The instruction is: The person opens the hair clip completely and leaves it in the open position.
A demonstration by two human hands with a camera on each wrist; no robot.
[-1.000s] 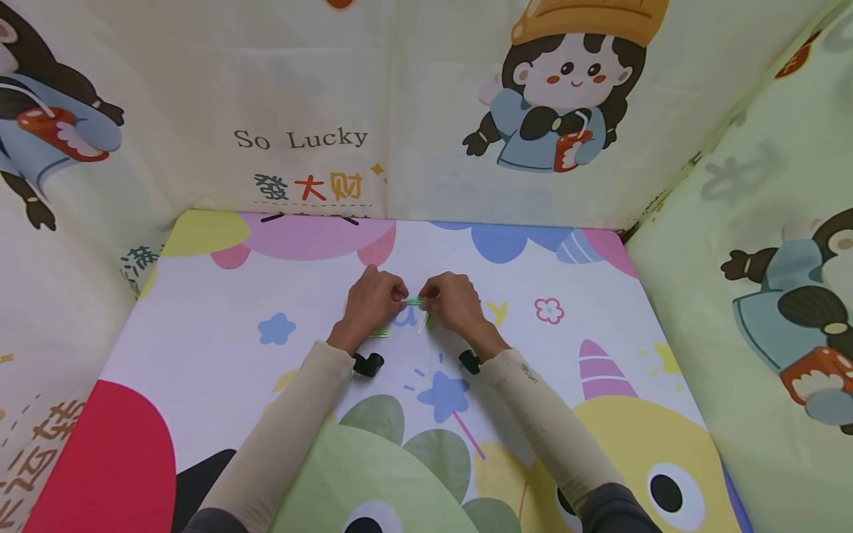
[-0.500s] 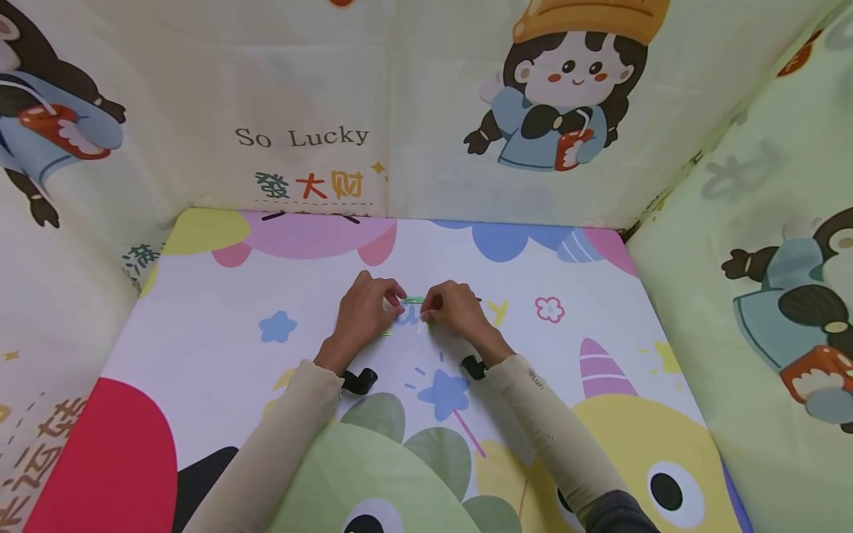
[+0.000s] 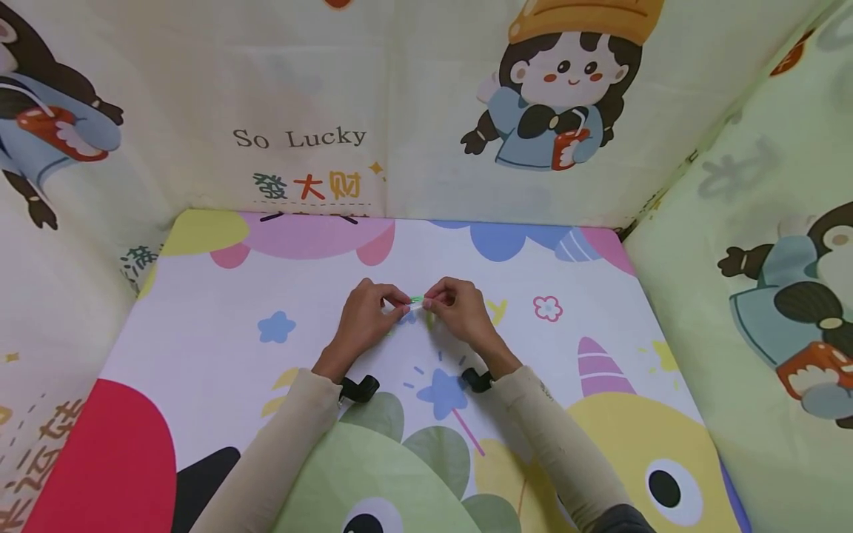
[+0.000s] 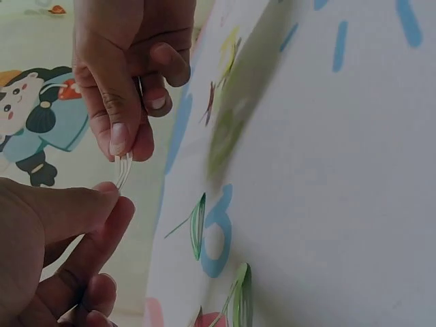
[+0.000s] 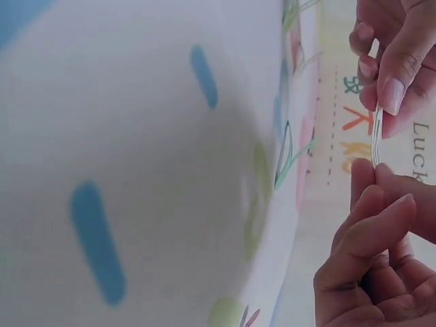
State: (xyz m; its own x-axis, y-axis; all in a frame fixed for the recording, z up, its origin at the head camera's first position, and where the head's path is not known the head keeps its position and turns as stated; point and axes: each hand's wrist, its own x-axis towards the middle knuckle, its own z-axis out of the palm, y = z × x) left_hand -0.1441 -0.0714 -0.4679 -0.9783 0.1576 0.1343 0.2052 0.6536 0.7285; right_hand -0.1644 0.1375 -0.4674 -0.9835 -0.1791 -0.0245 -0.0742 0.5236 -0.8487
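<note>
Creased cream sheeting makes up the back wall [image 3: 426, 141], "So Lucky" lettering [image 3: 300, 138] left of centre, a braided cartoon girl [image 3: 566, 96] over to the right! The printed left wall [image 3: 73, 281] and right wall [image 3: 686, 252] flank a white-based, cartoon-printed tabletop [image 3: 206, 370], green creature [image 3: 373, 466] up front, soft light throughout.

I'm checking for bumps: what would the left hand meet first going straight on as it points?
Probably the right hand, pinching the white strands across from it, though depth is unclear.

Even head-view light; dim, greyish wrist views, soft-edged shadow [image 4: 248, 88] on the tabletop [image 4: 340, 177]
</note>
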